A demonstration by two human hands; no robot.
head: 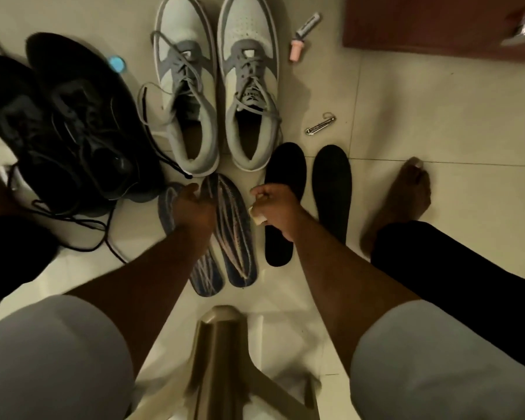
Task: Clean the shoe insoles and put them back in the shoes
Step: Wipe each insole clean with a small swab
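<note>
A pale tiled floor (437, 116) carries two pairs of shoes: black trainers (70, 125) at left with loose laces trailing, and grey-and-white sneakers (215, 95) beside them, openings toward the camera. Just below the sneakers lie two patterned blue-striped insoles (237, 234) side by side; to their right, two plain black insoles (331, 192) lie parallel on the tiles. The left hand (194, 207) reaches down over the patterned insoles, fingers loosely spread and blurred; whether they touch the insole cannot be told. The right hand (275, 206) hovers above the nearer black insole, fingers curled round a small pale object (257, 218). A bare foot (400, 201) rests at right. A metal nail clipper (320, 125) and a pink-capped tube (303, 36) lie farther off.
</note>
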